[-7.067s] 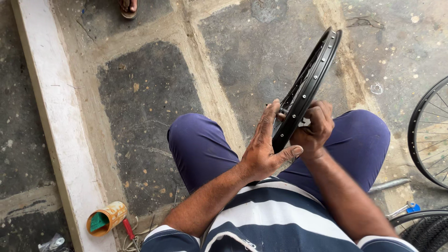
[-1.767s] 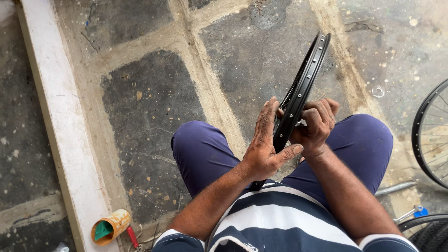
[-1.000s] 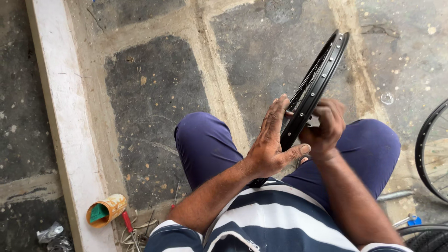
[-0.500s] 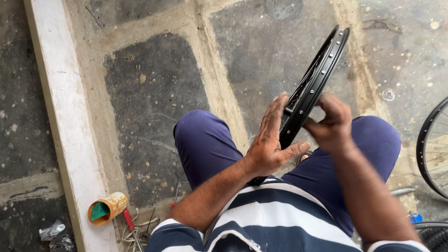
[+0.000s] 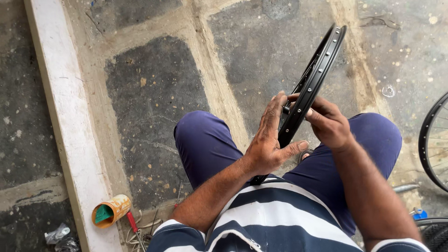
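A black bicycle wheel rim (image 5: pixel 322 60) stands on edge between my knees, seen nearly edge-on, with small spoke holes along its outer face. My left hand (image 5: pixel 270 140) grips the rim's lower part, thumb across its right side and fingers up its left side. My right hand (image 5: pixel 326 122) is at the rim from the right, fingertips pinched against the inner side where a small spoke part sits; the part itself is too small to make out. I sit in dark blue trousers and a striped shirt.
A white painted kerb (image 5: pixel 65 121) runs down the left. An orange tube (image 5: pixel 110 211) and a red-handled tool (image 5: pixel 133 225) with loose spokes lie at lower left. Another spoked wheel (image 5: pixel 431 140) lies at the right edge, over a stone floor (image 5: pixel 154 93).
My right hand has shifted on the rim, from wrapped behind it to fingertips pinching at its inner side. The rim and my left hand have stayed nearly where they were.
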